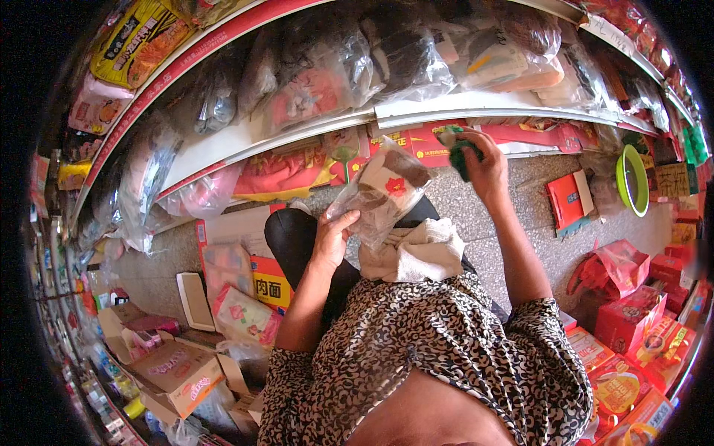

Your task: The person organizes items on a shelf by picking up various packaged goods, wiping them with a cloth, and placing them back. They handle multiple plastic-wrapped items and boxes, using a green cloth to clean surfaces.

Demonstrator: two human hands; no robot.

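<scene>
In my left hand [333, 237] is a clear plastic bag [385, 189] with folded brown and cream fabric inside, marked by a red flower. My right hand [484, 167] grips a dark green cloth [464, 156], held up to the right of the bag near the shelf edge. A cream cloth [427, 251] lies bunched on my lap, just below the bag.
Bagged goods fill the white shelf [318, 125] ahead. Open cardboard boxes [175, 371] and a flower-printed packet [245, 315] lie at left. Red boxes [630, 315], a red plastic bag [613, 267] and a green-rimmed basin [633, 181] are at right.
</scene>
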